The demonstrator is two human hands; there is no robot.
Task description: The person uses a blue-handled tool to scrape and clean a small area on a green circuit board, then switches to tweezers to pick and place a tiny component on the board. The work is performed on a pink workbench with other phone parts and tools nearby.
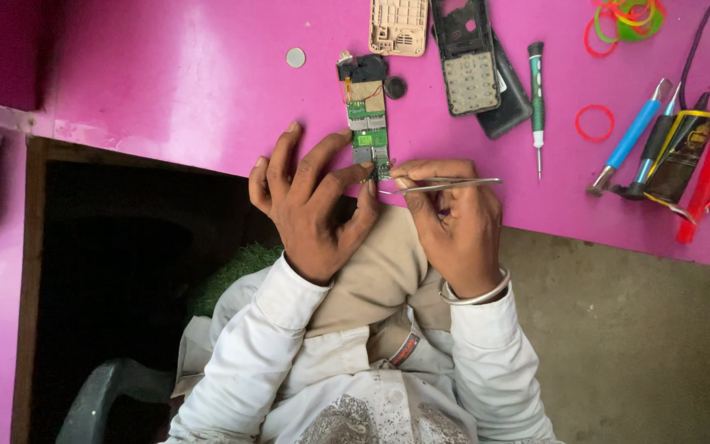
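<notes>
Steadying the bared green circuit board (369, 123) with left hand (310, 201) fingers spread, right hand (454, 222) pinching tweezers (441, 186) at its lower end; phone casings (433, 41) already off.

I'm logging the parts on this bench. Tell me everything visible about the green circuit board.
The circuit board is a narrow green strip with silvery metal shields and a tan patch, and a black part with thin wires at its far end. It lies flat on the pink table, lengthwise away from the person. The left hand steadies its near end with fingertips, and the right hand holds metal tweezers whose tips meet that same end.
</notes>
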